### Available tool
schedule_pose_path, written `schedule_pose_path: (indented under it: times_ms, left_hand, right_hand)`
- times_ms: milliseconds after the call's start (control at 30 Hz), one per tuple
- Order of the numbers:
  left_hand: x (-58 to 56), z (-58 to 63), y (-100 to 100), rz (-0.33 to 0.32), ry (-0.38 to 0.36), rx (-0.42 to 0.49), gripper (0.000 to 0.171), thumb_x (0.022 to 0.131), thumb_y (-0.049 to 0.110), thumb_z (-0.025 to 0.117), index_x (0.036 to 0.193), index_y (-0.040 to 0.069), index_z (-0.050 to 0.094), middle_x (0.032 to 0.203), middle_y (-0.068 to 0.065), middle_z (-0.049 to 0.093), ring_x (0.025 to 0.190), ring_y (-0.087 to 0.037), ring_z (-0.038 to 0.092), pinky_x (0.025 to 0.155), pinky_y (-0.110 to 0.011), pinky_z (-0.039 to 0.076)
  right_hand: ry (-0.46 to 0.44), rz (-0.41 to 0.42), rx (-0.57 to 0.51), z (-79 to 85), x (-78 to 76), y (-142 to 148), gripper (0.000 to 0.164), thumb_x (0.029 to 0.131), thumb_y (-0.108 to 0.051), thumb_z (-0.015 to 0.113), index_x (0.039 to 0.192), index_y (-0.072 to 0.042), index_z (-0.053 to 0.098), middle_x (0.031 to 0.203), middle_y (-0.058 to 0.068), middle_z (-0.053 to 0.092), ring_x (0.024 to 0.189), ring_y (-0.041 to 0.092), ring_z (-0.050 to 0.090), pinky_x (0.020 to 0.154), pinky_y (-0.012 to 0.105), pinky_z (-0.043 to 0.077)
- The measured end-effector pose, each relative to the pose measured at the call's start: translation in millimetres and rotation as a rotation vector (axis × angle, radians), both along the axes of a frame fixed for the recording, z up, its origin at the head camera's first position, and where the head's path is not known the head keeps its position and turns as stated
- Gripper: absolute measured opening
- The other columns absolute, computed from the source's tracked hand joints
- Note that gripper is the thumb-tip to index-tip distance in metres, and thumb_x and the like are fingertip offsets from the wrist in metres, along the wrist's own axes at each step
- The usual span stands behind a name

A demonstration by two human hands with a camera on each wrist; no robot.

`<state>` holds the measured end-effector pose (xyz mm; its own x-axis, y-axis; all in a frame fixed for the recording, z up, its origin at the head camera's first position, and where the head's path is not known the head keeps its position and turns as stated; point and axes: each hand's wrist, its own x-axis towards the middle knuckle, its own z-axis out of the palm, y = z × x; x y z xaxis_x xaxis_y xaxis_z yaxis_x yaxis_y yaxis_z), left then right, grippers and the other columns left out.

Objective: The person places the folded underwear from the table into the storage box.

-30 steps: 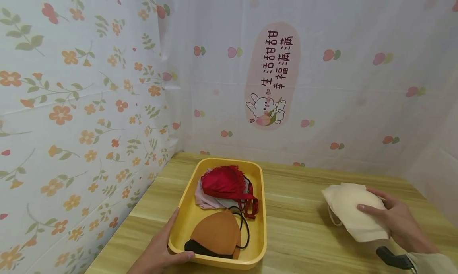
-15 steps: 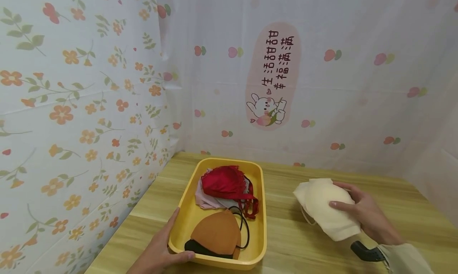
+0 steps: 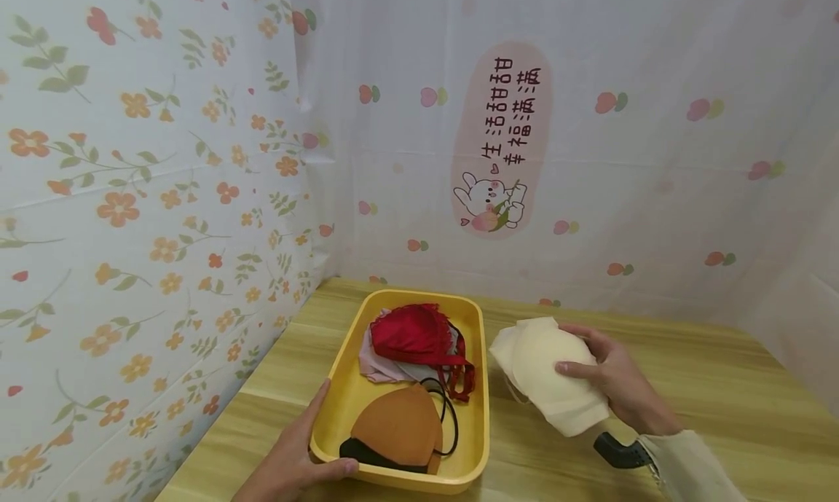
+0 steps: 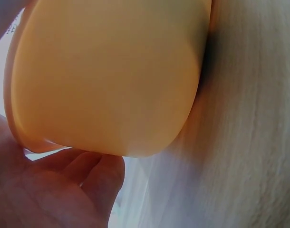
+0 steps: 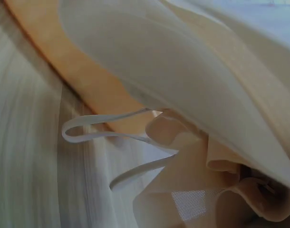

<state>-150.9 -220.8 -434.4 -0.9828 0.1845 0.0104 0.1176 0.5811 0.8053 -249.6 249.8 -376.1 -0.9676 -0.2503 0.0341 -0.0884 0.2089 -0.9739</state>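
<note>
A cream bra [image 3: 550, 374] with a smooth moulded cup is held in my right hand [image 3: 616, 378], thumb on the cup and fingers over its far side. It hangs just right of the yellow tray [image 3: 486, 414]. Below it in the right wrist view dangle a thin strap loop [image 5: 88, 128] and folded fabric [image 5: 183, 166]. My left hand [image 3: 288, 444] grips the tray's near left corner, thumb at the front rim and fingers along the left side. Inside the tray lie a red bra [image 3: 409, 334] and an orange-brown bra [image 3: 400, 425] with black straps.
Under the red bra lies a pale pink and grey garment [image 3: 376, 367]. The tray stands on a wood-grain table [image 3: 708, 385]. A flowered curtain [image 3: 164, 218] hangs on the left and a printed one [image 3: 590, 181] behind. A black curved piece [image 3: 619, 451] sits at my right wrist.
My right hand has carried the cream bra leftward across the table to beside the tray. My left hand and the tray have stayed in place.
</note>
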Motion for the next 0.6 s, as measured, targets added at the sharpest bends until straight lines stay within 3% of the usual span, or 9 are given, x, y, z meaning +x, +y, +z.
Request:
schedule_pose_path:
  times_ms: [267, 467, 600]
  left_hand:
    - [-0.2, -2.5, 0, -0.009, 0.004, 0.02, 0.115, 0.08, 0.034, 0.083, 0.163, 0.01, 0.006, 0.161, -0.025, 0.033, 0.136, -0.029, 0.047, 0.102, -0.024, 0.045]
    - [0.1, -2.9, 0, 0.004, -0.005, 0.016, 0.116, 0.079, 0.035, 0.083, 0.163, 0.011, 0.006, 0.161, -0.023, 0.033, 0.136, -0.029, 0.047, 0.103, -0.024, 0.045]
    - [-0.1, -3.0, 0, 0.005, 0.005, 0.002, 0.116, 0.08, 0.036, 0.082, 0.163, 0.01, 0.006, 0.162, -0.023, 0.031, 0.14, -0.031, 0.044, 0.105, -0.027, 0.044]
  right_hand:
    - [-0.018, 0.082, -0.045, -1.9, 1.4, -33, 0.071, 0.092, -0.01, 0.072, 0.153, -0.008, 0.036, 0.131, -0.003, 0.052, 0.103, 0.018, 0.068, 0.08, 0.04, 0.061]
    - [-0.018, 0.126, -0.068, -0.3, 1.8, -57, 0.073, 0.089, -0.01, 0.074, 0.153, -0.007, 0.037, 0.148, 0.017, 0.041, 0.107, 0.02, 0.065, 0.082, 0.04, 0.061]
    - [-0.03, 0.145, -0.084, -1.4, 1.5, -75, 0.074, 0.087, -0.009, 0.077, 0.15, -0.005, 0.04, 0.15, 0.023, 0.039, 0.109, 0.022, 0.063, 0.083, 0.04, 0.061]
